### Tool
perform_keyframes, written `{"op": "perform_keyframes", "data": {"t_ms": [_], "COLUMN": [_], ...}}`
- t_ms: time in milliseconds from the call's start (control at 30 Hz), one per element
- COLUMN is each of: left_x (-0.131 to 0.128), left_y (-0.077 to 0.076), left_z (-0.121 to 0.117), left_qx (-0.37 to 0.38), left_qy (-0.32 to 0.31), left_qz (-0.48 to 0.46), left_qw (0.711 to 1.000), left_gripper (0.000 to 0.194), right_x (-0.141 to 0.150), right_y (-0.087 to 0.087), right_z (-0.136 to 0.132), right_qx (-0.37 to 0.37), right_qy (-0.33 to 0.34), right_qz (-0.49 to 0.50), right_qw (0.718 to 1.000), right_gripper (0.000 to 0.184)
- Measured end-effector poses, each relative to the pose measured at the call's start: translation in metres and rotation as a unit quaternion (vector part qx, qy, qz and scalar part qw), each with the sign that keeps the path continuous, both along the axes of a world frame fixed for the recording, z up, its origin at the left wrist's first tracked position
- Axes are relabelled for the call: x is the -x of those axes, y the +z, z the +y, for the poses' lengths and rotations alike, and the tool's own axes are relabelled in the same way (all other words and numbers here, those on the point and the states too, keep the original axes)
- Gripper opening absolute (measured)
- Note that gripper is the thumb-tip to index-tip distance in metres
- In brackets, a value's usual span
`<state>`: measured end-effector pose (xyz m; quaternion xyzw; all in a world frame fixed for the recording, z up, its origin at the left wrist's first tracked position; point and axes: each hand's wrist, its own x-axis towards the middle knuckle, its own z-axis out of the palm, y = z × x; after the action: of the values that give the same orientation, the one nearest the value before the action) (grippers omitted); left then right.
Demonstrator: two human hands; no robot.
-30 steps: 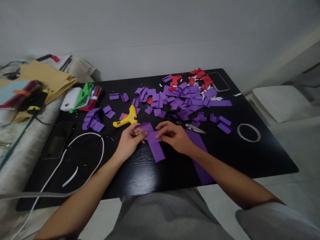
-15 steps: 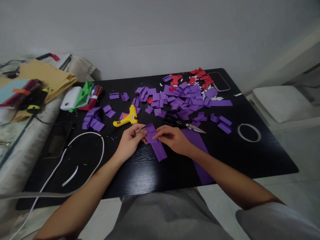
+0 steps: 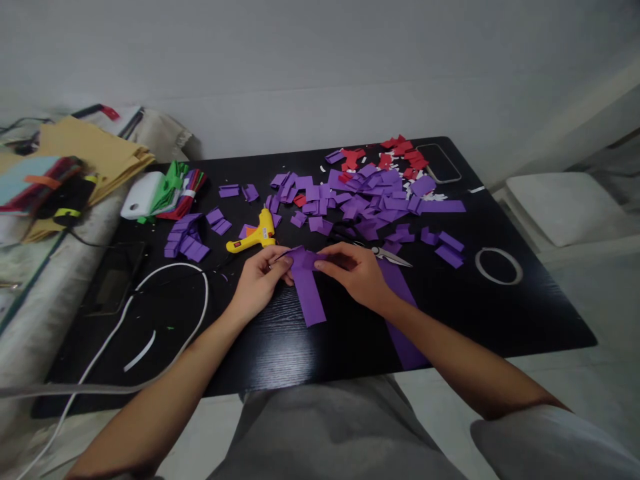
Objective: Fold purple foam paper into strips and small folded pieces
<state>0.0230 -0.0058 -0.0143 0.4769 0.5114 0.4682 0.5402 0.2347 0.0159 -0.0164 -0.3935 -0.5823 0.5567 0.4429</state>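
Observation:
Both my hands pinch the top of a purple paper strip [image 3: 309, 293] over the black table [image 3: 525, 313]. My left hand [image 3: 257, 280] grips its folded left end between thumb and fingers. From the right, my right hand [image 3: 353, 270] presses the same fold. The strip's free end hangs toward me. A longer purple strip [image 3: 400, 333] lies under my right forearm. Black scissors [image 3: 380, 252] and a yellow glue gun [image 3: 253, 237] lie just beyond my hands.
A heap of folded purple pieces [image 3: 365, 197] and red pieces [image 3: 400, 155] covers the far table. A smaller purple stack [image 3: 185, 241] sits left, by green and red paper [image 3: 175, 190]. A white cable [image 3: 165, 313], a white ring [image 3: 499, 265] and a phone [image 3: 440, 163] also lie there.
My hands have folded the strip's top over and drawn closer together. The strip's free end has swung from pointing right to hanging straighter toward me.

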Motion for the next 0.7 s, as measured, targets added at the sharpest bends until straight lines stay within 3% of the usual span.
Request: {"op": "perform_keyframes", "data": {"t_ms": [133, 400, 700], "left_x": [-0.001, -0.001, -0.005], "left_y": [0.001, -0.001, 0.006], "left_z": [-0.002, -0.003, -0.005], "left_qx": [-0.021, -0.023, -0.026], "left_qy": [-0.005, -0.025, -0.046], "left_qz": [0.017, 0.007, -0.007], "left_qw": [1.0, 0.999, 0.999], "left_gripper": [0.03, 0.029, 0.032], "right_x": [0.002, 0.004, 0.005], "right_y": [-0.003, -0.015, -0.015], "right_z": [-0.001, 0.0, 0.001], "right_qx": [0.06, 0.059, 0.145], "right_qy": [0.047, 0.035, 0.049], "right_qz": [0.013, -0.028, 0.053], "right_qw": [0.997, 0.997, 0.987], "right_gripper": [0.028, 0.028, 0.049]}}
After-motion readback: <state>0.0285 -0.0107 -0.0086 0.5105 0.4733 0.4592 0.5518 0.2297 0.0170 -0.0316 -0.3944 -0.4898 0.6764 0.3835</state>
